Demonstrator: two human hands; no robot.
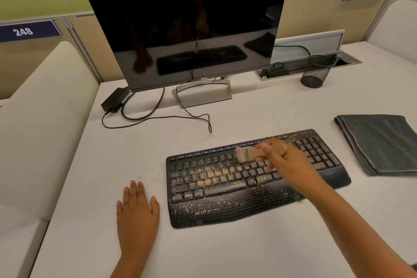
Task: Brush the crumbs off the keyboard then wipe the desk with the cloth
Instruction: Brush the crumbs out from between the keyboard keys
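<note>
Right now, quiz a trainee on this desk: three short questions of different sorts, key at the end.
1. True or false: the left hand grips the brush.
2. Where does the cloth lie? A) on the keyboard B) folded on the desk, right of the keyboard C) under the monitor
3. Fill in: the crumbs lie thickest on the keyboard's ____ half.

Key: 1 false, it rests flat on the desk; the right hand holds the brush. 2 B. 3 left.
</note>
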